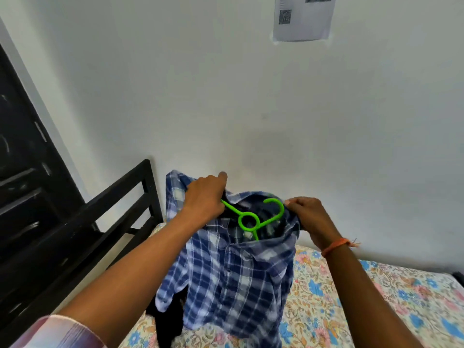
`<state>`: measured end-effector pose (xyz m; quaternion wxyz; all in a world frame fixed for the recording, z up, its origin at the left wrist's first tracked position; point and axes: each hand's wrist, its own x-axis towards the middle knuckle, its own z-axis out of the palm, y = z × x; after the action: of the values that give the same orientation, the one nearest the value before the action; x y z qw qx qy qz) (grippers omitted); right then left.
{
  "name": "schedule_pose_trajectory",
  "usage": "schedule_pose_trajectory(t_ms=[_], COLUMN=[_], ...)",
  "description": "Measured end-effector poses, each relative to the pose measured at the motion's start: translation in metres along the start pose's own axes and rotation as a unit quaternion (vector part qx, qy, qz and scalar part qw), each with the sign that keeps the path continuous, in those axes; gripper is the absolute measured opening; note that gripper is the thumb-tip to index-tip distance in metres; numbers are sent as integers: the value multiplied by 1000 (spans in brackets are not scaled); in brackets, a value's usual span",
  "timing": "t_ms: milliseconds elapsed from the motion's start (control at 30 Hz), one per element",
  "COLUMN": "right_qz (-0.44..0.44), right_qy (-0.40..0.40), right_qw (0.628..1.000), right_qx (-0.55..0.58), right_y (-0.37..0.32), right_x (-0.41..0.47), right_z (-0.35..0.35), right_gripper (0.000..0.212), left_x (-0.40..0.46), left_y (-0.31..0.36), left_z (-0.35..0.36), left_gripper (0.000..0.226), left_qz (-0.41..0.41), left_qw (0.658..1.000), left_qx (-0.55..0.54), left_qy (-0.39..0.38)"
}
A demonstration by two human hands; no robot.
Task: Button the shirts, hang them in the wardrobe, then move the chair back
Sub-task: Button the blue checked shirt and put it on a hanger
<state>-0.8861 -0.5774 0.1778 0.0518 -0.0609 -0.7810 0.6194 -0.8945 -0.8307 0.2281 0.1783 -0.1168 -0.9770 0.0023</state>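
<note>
A blue and white checked shirt [233, 280] hangs in the air above the bed, held up between both hands. A bright green plastic hanger [251, 221] sits inside its open collar, hook pointing right. My left hand [204, 198] grips the shirt's left shoulder together with the hanger's left arm. My right hand [307, 213] pinches the right shoulder of the shirt near the hook. A dark garment [167, 320] hangs below the shirt's left side.
A bed with a floral sheet [376, 297] lies below the shirt. Its black metal headboard [120, 212] stands at the left, beside a dark door [22, 159]. A white wall with a taped paper sheet [303, 18] is straight ahead.
</note>
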Motion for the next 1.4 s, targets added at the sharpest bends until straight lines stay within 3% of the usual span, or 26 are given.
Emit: schedule_pose_trajectory(t_ms=[67, 167, 300, 367, 533, 633, 733, 800, 900, 967, 1033, 1167, 1233, 1333, 1400], right_qz=[-26, -87, -81, -67, -121, -132, -142, -161, -189, -176, -165, -153, -146, -135, -130], right_qy=[-49, -46, 63, 70, 15, 46, 8, -13, -1, 7, -7, -61, -79, -75, -57], right_qw=[998, 995, 993, 991, 982, 979, 980, 976, 968, 974, 980, 984, 984, 986, 987], right_qx=[-10, -30, -53, -94, -144, -146, -137, -148, -163, -141, -109, -73, -69, -65, -80], right_y=[6, 20, 19, 13, 4, -2, -13, -22, -30, -31, -31, -34, -35, -32, -28], right_x=[-11, -35, -50, -44, -22, -5, 11, 16, 21, 27, 34, 37, 35, 35, 38], right_z=[13, 38, 60, 62, 53, 36, 17, 13, 13, 7, -3, -18, -19, -26, -38], right_gripper=[15, 4, 34, 45, 22, 29, 26, 23, 23, 21, 17, 13, 13, 12, 12], left_x=[0, 0, 1, 0, 3, 3, 0, 0, 1, -3, -12, -23, -18, -7, -6], left_y=[0, -4, 2, 9, 7, -16, -41, -48, -46, -50, -59, -60, -55, -58, -67], left_z=[0, 0, -1, -2, -3, -6, -8, -13, -19, -9, 8, 43, 48, 42, 36], left_gripper=[33, 35, 36, 37, 49, 65, 55, 55, 67, 59, 46, 34, 13, 25, 29], left_qz=[-36, -82, -91, -80, -88, -91, -92, -92, -111, -176, -222, -190, -186, -199, -172], left_qw=[999, 994, 991, 991, 975, 945, 955, 958, 893, 841, 824, 856, 858, 854, 871], left_qx=[-26, -66, -96, -105, -203, -314, -278, -269, -435, -498, -500, -479, -474, -470, -451], left_qy=[5, 4, 6, 6, 6, -7, 53, 40, 34, 122, 145, 24, 64, 103, 89])
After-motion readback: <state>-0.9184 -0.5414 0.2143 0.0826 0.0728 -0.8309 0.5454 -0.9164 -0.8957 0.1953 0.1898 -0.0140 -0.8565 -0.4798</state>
